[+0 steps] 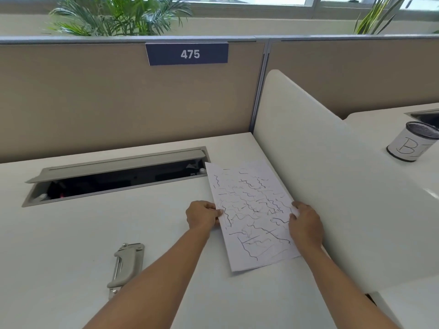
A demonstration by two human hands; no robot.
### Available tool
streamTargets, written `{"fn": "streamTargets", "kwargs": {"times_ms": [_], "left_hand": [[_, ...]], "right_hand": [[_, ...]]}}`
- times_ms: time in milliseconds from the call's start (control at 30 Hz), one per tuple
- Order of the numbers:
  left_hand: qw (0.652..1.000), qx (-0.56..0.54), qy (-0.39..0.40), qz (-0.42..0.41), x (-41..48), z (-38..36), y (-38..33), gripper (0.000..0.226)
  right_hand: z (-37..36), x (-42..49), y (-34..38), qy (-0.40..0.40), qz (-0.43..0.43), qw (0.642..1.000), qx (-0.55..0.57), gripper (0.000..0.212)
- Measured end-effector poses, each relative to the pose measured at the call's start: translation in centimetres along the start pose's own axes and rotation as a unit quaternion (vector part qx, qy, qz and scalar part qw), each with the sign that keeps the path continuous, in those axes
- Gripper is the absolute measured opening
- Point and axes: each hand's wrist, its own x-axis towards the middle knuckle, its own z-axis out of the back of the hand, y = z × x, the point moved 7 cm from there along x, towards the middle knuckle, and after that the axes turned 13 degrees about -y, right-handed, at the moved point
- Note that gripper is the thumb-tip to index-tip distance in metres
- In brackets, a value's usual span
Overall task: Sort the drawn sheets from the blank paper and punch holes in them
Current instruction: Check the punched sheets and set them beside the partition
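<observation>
- Left hand point(202, 216) and right hand point(306, 224) each pinched a side edge of the scribbled sheets point(251, 210).
- Squaring their edges on the tabletop point(142, 222) would likely suit the hole punch point(127, 264) nearby.

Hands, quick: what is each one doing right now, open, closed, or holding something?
Left hand: closed, pinching the left edge of the drawn sheets.
Right hand: closed, gripping the right edge of the same sheets.

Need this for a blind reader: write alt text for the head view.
A left hand and a right hand grip the side edges of a scribbled sheet at a white desk. A grey punch lies left of them; an open cable tray sits behind.
</observation>
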Motion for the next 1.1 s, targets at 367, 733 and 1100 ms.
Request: {"fn": "streamTargets", "kwargs": {"times_ms": [367,733,1100], "left_hand": [[1.0,0.009,-0.009,-0.003,0.9,-1.6,0.1,0.016],[0.998,0.049,-0.022,-0.023,1.2,-1.6,-0.4,0.015],[0.996,0.057,-0.042,-0.047,1.4,-1.5,-0.4,0.011]], "right_hand": [[-1.9,-0.2,-0.1,-0.003,0.081,0.995,-0.062,0.035],[-2.7,-0.4,0.0,-0.008,0.095,0.991,-0.096,0.036],[-2.9,-0.6,0.2,-0.028,0.112,0.988,-0.106,0.034]]}}
